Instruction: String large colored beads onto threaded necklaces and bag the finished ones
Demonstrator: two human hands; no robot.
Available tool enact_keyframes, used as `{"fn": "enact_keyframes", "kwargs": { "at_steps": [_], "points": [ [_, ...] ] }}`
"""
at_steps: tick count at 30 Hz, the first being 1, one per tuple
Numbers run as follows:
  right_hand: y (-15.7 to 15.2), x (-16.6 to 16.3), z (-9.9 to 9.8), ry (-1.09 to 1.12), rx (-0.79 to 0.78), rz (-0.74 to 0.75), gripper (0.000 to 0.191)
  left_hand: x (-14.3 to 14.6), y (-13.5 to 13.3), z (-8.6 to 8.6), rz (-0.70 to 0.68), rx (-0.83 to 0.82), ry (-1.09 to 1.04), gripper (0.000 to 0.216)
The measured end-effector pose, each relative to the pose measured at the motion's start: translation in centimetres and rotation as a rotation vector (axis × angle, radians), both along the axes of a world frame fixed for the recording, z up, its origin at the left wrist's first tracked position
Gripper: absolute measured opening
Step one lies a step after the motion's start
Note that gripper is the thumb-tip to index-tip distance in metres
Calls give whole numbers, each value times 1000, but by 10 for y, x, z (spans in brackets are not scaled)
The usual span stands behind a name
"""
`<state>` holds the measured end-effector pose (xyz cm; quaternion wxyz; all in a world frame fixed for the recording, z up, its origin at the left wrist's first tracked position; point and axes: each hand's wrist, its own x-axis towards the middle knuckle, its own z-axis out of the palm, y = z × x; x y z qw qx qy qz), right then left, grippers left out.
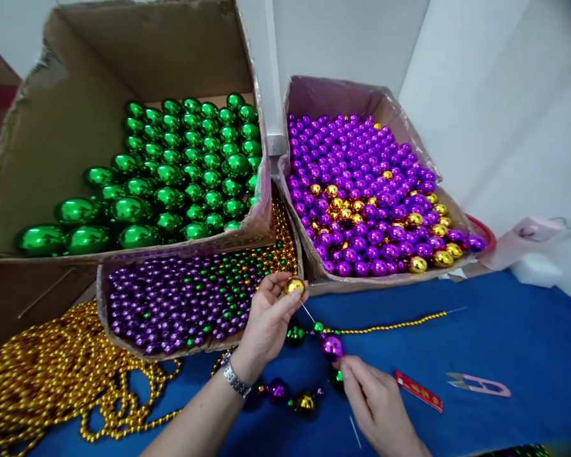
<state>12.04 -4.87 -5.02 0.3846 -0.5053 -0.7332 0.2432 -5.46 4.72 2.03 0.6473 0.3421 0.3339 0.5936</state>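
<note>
My left hand pinches a gold ball bead between thumb and fingers, just in front of the bead boxes. A thin needle or wire runs from that bead down to a purple ball bead. My right hand has its fingers closed just below the purple bead, on the strand. Small green beads and a green ball sit on the same strand. A thin gold bead strand stretches right across the blue cloth. More strung balls lie between my wrists.
A box of large green balls stands back left. A box of purple and gold balls is back right. A lower box of small purple, green and gold beads sits in front. Gold bead strands pile left. Pink snips and a red strip lie right.
</note>
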Motion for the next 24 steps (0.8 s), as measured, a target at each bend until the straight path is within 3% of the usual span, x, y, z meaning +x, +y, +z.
{"fn": "enact_keyframes", "kwargs": {
  "at_steps": [10, 17, 24],
  "points": [
    [4, -4, 0, -24, 33, -43, 24, 7, -11, -11, 5, 106, 189, 28],
    [6, -4, -9, -103, 80, -66, 25, 6, -17, -20, 32, 41, 139, 41],
    [6, -2, -18, -133, 131, -66, 25, 5, -19, -24, 64, 49, 150, 41]
  ]
}}
